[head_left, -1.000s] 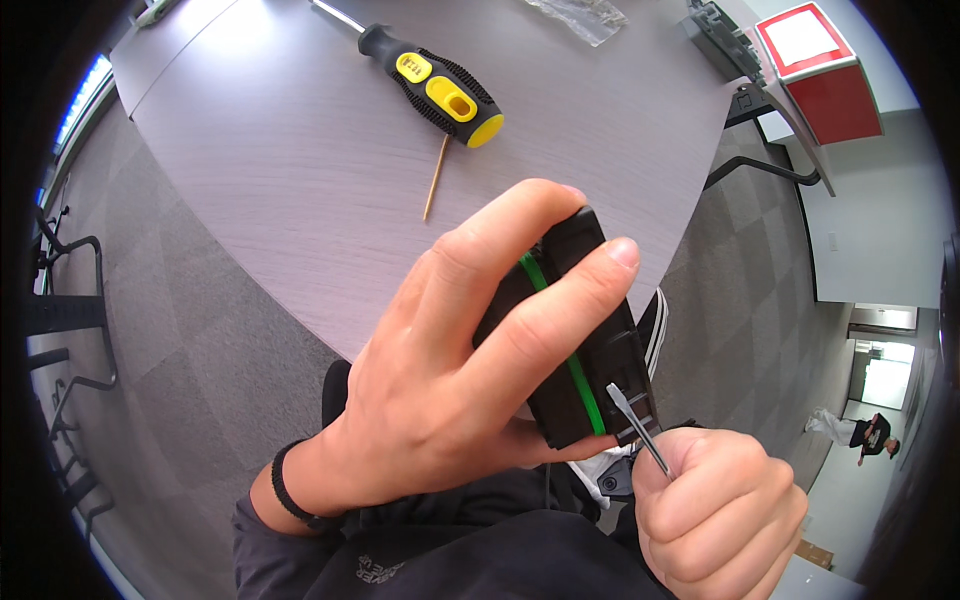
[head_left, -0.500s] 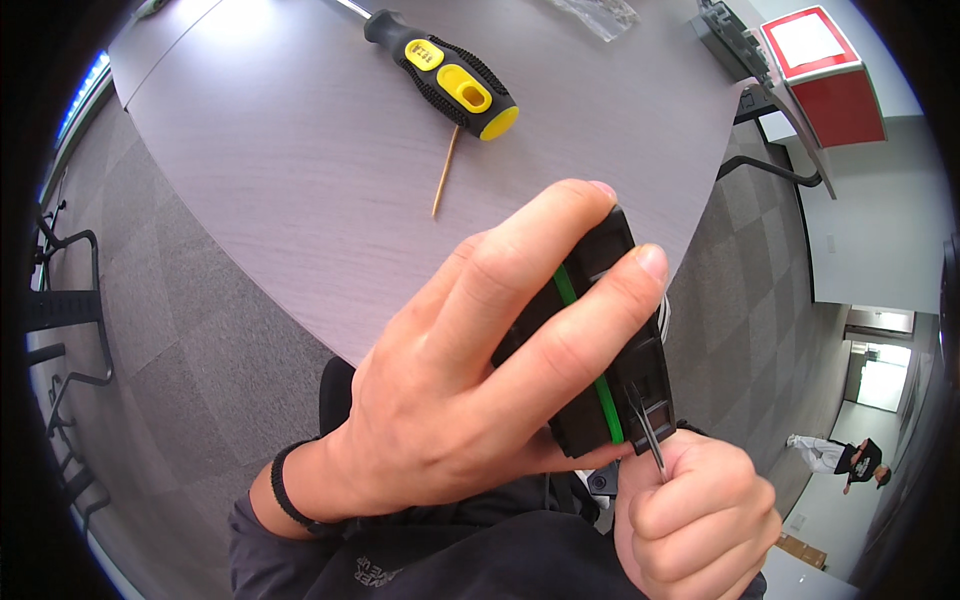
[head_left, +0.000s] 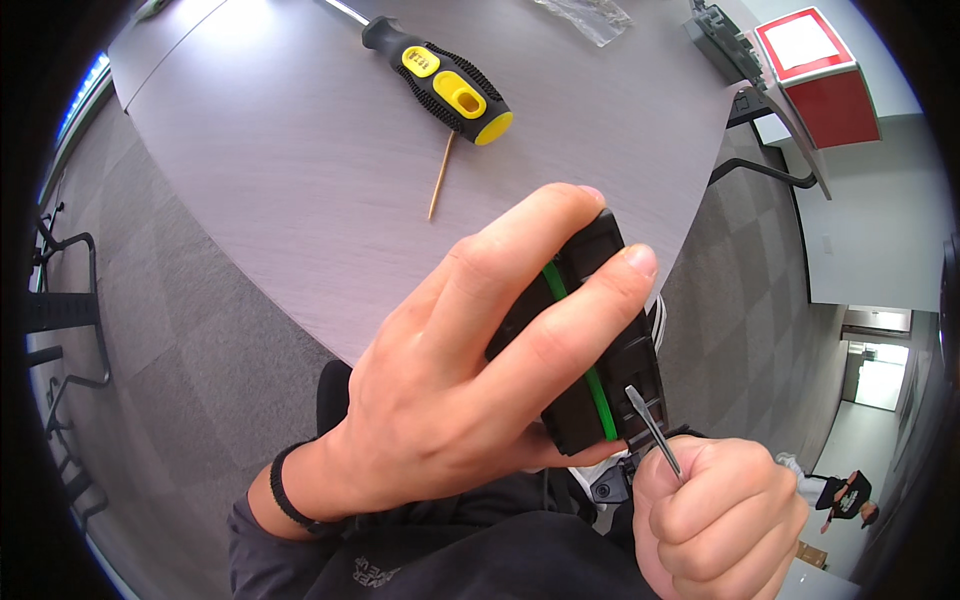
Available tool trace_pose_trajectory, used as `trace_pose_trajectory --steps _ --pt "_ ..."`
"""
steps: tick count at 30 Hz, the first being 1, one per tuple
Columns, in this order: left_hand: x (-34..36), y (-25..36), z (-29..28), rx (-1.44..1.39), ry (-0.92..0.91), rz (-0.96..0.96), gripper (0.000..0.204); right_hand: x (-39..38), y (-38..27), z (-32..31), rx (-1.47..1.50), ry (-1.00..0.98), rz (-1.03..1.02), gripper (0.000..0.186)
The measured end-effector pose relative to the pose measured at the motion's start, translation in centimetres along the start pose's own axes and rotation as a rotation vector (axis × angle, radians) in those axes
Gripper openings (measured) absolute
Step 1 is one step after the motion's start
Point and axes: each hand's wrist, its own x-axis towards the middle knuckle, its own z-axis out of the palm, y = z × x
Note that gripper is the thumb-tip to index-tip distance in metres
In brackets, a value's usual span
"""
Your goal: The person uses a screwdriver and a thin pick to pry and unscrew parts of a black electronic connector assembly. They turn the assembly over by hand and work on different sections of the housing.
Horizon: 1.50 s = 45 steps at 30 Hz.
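Observation:
My left hand grips a black plastic block with a green strip along it, fingers spread over its top and the thumb side below. My right hand is closed in a fist around a small flat-blade screwdriver; its handle is hidden inside the fist. The metal blade points up and left, with its tip over the block's lower right end. Whether the tip touches the block I cannot tell. Beyond my left hand lies a large black and yellow screwdriver on the table.
A thin wooden stick lies against the large screwdriver's handle on the grey table. At the far edge are a clear plastic bag, a grey device and a red and white box. A person stands off to the right.
My right hand has shifted right and slightly down, and the small screwdriver's tip has come out of the recess in the block. The block has tilted slightly and moved a little left.

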Motion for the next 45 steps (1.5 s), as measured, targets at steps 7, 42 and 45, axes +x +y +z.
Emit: trace_pose_trajectory --steps 7,42,45 --pt "-0.9 0.2 -2.4 -0.016 0.003 0.008 0.072 0.0 -0.3 2.6 -0.028 0.084 0.056 0.052" --pt "-1.1 0.3 -2.5 0.032 0.032 0.022 0.071 -1.1 1.5 3.6 0.013 0.159 -0.109 0.053" --pt "-1.1 0.4 -2.5 0.045 0.033 0.027 0.072 -1.3 1.2 3.7 0.013 0.166 -0.150 0.053"
